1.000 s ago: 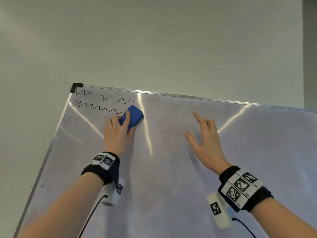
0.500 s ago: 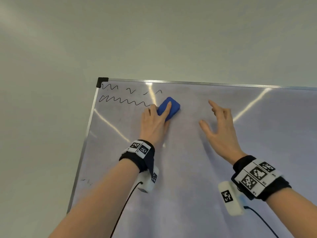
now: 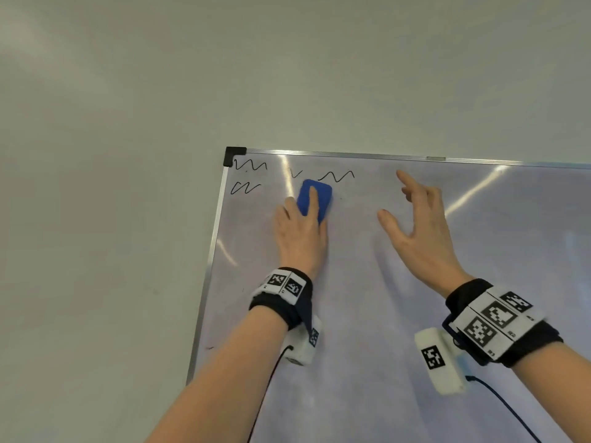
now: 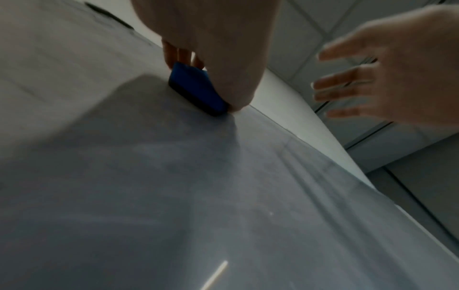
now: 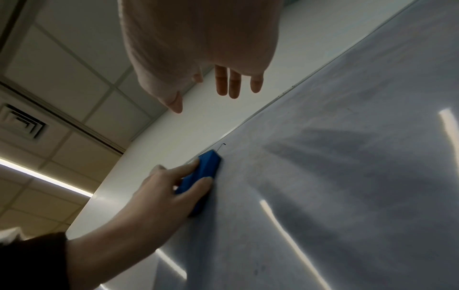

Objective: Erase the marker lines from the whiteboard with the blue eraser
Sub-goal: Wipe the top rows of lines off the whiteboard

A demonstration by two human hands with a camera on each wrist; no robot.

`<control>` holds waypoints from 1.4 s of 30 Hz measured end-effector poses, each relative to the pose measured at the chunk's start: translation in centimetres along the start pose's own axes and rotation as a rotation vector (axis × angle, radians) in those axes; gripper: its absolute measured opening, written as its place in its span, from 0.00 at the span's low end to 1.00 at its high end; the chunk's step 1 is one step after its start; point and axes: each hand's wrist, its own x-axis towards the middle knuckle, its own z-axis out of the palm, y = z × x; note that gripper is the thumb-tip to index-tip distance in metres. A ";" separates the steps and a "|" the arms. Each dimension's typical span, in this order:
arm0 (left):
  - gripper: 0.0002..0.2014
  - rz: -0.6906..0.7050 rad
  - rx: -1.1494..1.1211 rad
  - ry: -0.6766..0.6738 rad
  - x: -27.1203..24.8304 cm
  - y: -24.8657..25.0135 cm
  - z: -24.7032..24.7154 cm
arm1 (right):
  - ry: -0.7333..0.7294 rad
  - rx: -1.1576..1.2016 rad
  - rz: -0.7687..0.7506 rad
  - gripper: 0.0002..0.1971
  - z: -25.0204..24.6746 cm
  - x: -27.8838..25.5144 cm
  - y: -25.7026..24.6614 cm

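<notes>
The blue eraser (image 3: 315,196) lies flat against the whiteboard (image 3: 383,314) near its top left corner. My left hand (image 3: 300,231) grips it, with fingers over its back and the thumb on its side. Black marker squiggles (image 3: 251,165) run along the top row, with a small tick (image 3: 295,173) and another squiggle (image 3: 335,176) just above the eraser. A short loop (image 3: 244,188) sits left of the eraser in the second row. My right hand (image 3: 419,225) is open with spread fingers, right of the eraser. In the right wrist view its fingers (image 5: 227,82) hang just off the board.
The board's metal frame and black corner cap (image 3: 235,155) border a plain pale wall (image 3: 128,187) on the left and above. Faint specks (image 3: 209,347) mark the board's lower left edge. Ceiling tiles and a vent (image 5: 23,121) show in the right wrist view.
My left hand slid the eraser leftward along the second row. The long wavy line there is wiped away except for a short loop at the left. The right hand stayed open beside it.
</notes>
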 end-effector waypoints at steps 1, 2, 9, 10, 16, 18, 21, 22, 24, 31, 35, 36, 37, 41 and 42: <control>0.30 0.069 0.012 -0.008 -0.1 1.1 0.3 | 0.009 -0.001 0.003 0.31 0.2 0.2 -0.4; 0.30 0.125 0.029 -0.014 -0.1 1.7 0.5 | 0.018 -0.003 0.006 0.31 0.5 0.4 -0.9; 0.30 0.258 0.007 0.039 1.3 -3.2 -0.4 | 0.072 0.014 0.012 0.30 2.9 2.0 -2.7; 0.31 0.212 -0.022 0.052 1.7 -4.8 -0.5 | 0.067 0.025 0.016 0.30 3.4 2.1 -2.8; 0.29 -0.044 0.048 0.030 2.3 -13.0 -2.0 | 0.024 0.083 0.027 0.30 5.7 1.5 -3.4; 0.28 -0.067 0.038 0.055 2.4 -13.2 -2.1 | 0.010 0.087 0.022 0.30 6.0 1.2 -3.3; 0.29 -0.144 0.047 0.039 1.6 -12.2 -2.0 | 0.000 0.088 0.015 0.30 6.1 1.0 -3.0; 0.30 -0.153 0.051 0.024 1.0 -12.0 -2.0 | -0.003 0.090 0.019 0.30 6.1 0.9 -2.9; 0.30 -0.136 0.064 0.006 -0.3 -11.9 -2.0 | -0.016 0.098 0.026 0.30 6.4 0.7 -2.7; 0.29 -0.118 0.078 0.009 2.3 -12.2 -2.3 | -0.031 0.100 -0.002 0.30 7.2 1.0 -2.4; 0.30 -0.075 0.124 -0.021 5.4 -12.2 -2.5 | -0.032 0.096 -0.004 0.30 7.0 0.8 -1.8; 0.30 -0.056 0.131 -0.008 6.1 -12.2 -2.5 | -0.030 0.095 -0.001 0.30 7.0 0.8 -1.6; 0.30 -0.046 0.137 -0.001 6.6 -12.3 -2.5 | -0.025 0.093 0.001 0.30 6.9 0.8 -1.3; 0.30 -0.090 0.149 -0.027 7.7 -12.1 -2.2 | -0.014 0.086 0.007 0.30 6.9 0.7 -0.8; 0.30 -0.112 0.139 -0.023 7.5 -11.9 -2.3 | -0.011 0.089 0.010 0.31 6.9 0.6 -0.8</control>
